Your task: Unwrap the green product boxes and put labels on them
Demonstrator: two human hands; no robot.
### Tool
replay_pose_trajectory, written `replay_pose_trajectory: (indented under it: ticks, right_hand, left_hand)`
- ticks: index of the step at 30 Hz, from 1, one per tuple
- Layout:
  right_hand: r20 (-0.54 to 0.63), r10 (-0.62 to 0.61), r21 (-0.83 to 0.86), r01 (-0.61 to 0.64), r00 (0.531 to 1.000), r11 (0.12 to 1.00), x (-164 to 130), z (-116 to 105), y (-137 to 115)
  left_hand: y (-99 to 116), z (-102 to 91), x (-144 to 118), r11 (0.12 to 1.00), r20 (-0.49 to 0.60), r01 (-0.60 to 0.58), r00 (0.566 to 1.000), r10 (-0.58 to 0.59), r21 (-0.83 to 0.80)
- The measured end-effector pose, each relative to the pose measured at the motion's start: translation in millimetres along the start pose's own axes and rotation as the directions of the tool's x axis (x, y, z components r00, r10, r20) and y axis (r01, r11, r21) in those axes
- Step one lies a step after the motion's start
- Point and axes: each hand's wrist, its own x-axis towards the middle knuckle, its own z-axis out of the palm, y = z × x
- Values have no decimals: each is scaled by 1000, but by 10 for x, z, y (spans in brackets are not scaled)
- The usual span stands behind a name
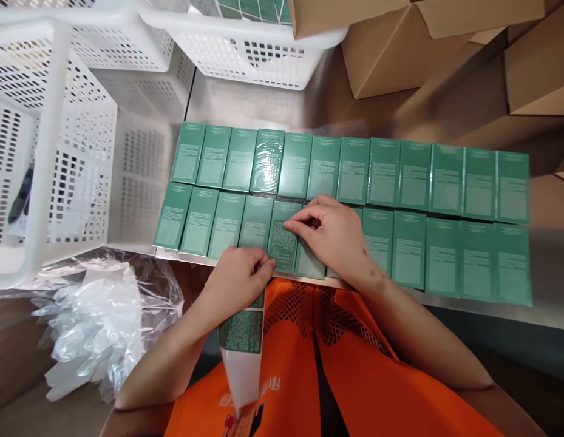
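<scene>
Two rows of green boxes stand side by side on the metal table. My left hand (243, 276) is closed at the front edge of the near row, gripping a strip of green labels (240, 332) on white backing that hangs down over my vest. Densely printed text covers a green label (282, 246) on one box in the near row. On that label's upper right part, my right hand (329, 230) rests with thumb and index finger pinched together. Its wrist and palm hide parts of the neighbouring boxes (377, 237).
White perforated baskets (93, 145) stand at the left and at the back (258, 57); the back one holds green printed sheets (254, 9). Open cardboard boxes (382, 54) occupy the back right. Crumpled clear plastic (99, 321) lies at the lower left, beside the table (140, 164).
</scene>
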Motion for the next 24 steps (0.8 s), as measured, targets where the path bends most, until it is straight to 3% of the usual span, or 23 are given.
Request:
replay_pose_trajectory:
  ticks: [4, 7, 10, 12, 13, 14, 15, 16, 18, 19, 20, 21, 22, 24]
  right_hand:
    - [-29, -5, -59, 4, 1000, 998, -21, 34, -7]
    - [-115, 20, -58, -27, 993, 998, -11, 41, 17]
    - [-145, 7, 16, -5, 989, 1000, -36, 21, 40]
    - [-105, 15, 191, 5, 994, 982, -119, 1, 1]
    - [-49, 25, 315, -8, 999, 949, -183, -5, -42]
    - [40, 20, 433, -35, 999, 901, -256, -6, -100]
    - [149, -12, 522, -68, 989, 850, -332, -2, -167]
    - [256, -67, 578, -97, 964, 810, -403, 10, -236]
    - [382, -174, 622, -113, 908, 775, -504, 54, -352]
    - [384, -198, 630, -99, 902, 771, -524, 82, -389]
    - [353, -200, 636, -78, 914, 768, -523, 111, -407]
    - [296, -185, 639, -51, 937, 767, -503, 136, -407]
    - [229, -163, 635, -20, 960, 772, -470, 156, -394]
    - [111, -148, 601, 52, 983, 797, -393, 173, -343]
  left_hand:
    - [56, 4, 41, 994, -10, 22, 1000, -21, 108]
    - [56, -10, 45, 981, 11, 11, 1000, -13, 194]
    - [-11, -64, -27, 988, 3, 4, 1000, -5, 155]
    - [-71, -113, -104, 999, -157, 13, 988, -8, 32]
    - [-97, -135, -140, 999, -301, 18, 953, -27, -32]
    - [-116, -153, -169, 996, -469, 22, 881, -60, -87]
    - [-130, -166, -187, 991, -632, 24, 768, -100, -128]
    - [-140, -174, -192, 987, -764, 21, 630, -137, -160]
    - [-158, -181, -173, 975, -905, -22, 378, -196, -220]
    - [-174, -185, -158, 959, -923, -89, 308, -231, -270]
    - [-198, -191, -146, 923, -916, -187, 293, -274, -335]
    - [-229, -201, -141, 859, -889, -303, 338, -308, -413]
    - [-268, -213, -146, 764, -838, -403, 443, -319, -504]
    - [-357, -239, -180, 561, -656, -454, 720, -228, -693]
